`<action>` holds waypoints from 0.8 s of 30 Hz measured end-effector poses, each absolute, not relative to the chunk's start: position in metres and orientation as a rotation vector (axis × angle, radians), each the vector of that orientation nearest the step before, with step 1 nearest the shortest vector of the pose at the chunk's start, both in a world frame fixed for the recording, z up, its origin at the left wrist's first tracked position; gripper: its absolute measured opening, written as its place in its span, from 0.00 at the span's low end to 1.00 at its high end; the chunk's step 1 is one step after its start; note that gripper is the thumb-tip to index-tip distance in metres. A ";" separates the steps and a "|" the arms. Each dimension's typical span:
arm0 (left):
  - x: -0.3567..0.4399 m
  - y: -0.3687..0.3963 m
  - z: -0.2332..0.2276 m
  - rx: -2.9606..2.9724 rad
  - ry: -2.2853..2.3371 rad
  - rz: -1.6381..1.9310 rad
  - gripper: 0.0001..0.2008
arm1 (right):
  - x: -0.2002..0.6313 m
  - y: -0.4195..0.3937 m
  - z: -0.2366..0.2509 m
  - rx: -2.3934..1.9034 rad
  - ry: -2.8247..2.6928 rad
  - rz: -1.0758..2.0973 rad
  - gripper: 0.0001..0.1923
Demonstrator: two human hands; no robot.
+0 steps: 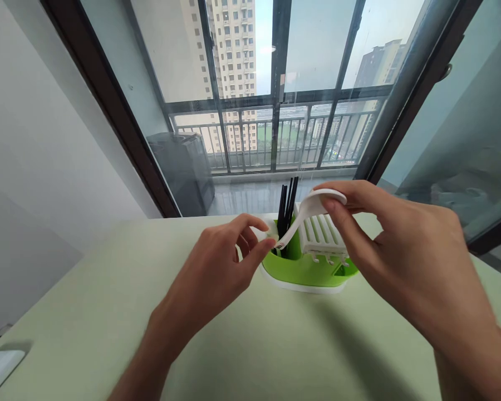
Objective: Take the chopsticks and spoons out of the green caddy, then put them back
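Note:
A white soup spoon [311, 205] slants down to the left above a green and white cutlery holder [300, 269]. Pinched between the thumb and fingers of my right hand [404, 250] is the spoon's bowl end. My left hand [225, 250] is at the tip of the handle, its thumb very close to or touching it, with a gap between thumb and index finger. Several black chopsticks [287, 206] stand upright in the holder's left compartment. A white slatted part [323, 233] with small hooks covers its middle, partly hidden by my right hand.
The holder stands on a pale green table [121, 312] near its far edge. Beyond it are dark-framed glass doors [275, 72] and a balcony railing [292, 131]. A white object [2, 367] lies at the table's left corner, cut off by the view.

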State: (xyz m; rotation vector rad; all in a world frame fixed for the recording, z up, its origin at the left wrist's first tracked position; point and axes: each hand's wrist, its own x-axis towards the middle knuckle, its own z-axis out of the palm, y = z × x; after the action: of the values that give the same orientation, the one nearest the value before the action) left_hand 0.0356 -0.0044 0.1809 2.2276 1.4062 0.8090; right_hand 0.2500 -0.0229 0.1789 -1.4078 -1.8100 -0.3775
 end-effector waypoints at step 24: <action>0.021 -0.007 0.194 2.173 1.437 1.044 0.13 | 0.227 -0.002 0.149 -1.446 -2.094 -0.351 0.12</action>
State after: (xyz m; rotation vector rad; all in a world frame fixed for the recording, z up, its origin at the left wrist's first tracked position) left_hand 0.0210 -0.0075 0.1942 2.1733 1.4371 1.0443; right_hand 0.2273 -0.0015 0.1494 -1.4465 -2.0940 -0.3509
